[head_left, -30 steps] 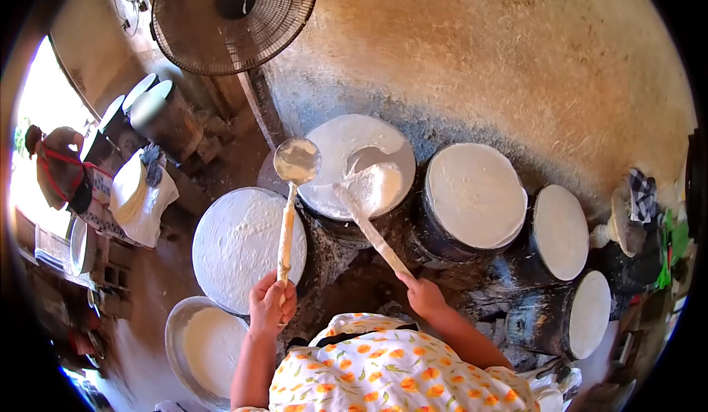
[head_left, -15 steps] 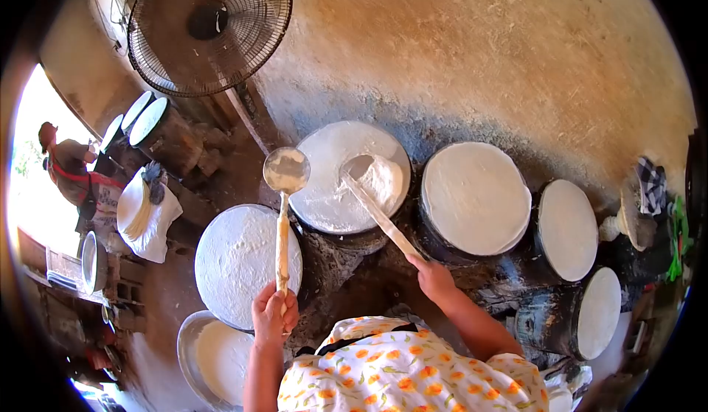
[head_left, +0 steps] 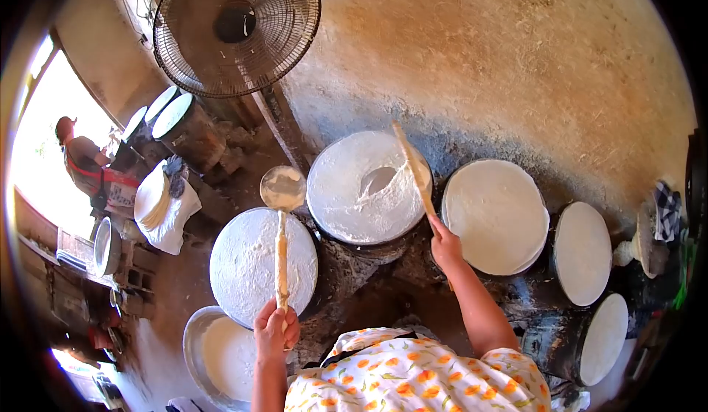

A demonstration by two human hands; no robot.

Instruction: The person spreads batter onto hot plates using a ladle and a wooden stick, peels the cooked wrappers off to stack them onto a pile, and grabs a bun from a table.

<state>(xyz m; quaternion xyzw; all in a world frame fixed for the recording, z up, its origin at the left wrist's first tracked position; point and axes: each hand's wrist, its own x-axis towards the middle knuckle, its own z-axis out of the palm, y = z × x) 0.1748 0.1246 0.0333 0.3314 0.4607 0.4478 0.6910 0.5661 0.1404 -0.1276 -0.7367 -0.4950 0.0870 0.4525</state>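
My left hand (head_left: 277, 326) is closed round the handle of a ladle (head_left: 283, 189), whose round bowl hangs just above the far edge of the left white-coated round plate (head_left: 258, 272). In my right hand (head_left: 446, 246) is a wooden paddle (head_left: 413, 163), raised and tilted over the right side of the middle round plate (head_left: 346, 213). White batter covers that plate, with a darker bare patch and ragged scraps near its centre. Below the left plate, a metal basin (head_left: 193, 346) holds pale liquid batter.
More white-topped drums, including one beside the paddle (head_left: 495, 217), line the right. A fan (head_left: 236, 25) stands at the upper left. By the bright doorway is another person (head_left: 87, 163), near a stack of pale flat rounds (head_left: 153, 198) on white cloth.
My right hand has moved right and up, swinging the paddle from the middle plate's centre to its right edge. The heap of batter there is spread thinner. The other person stands more upright.
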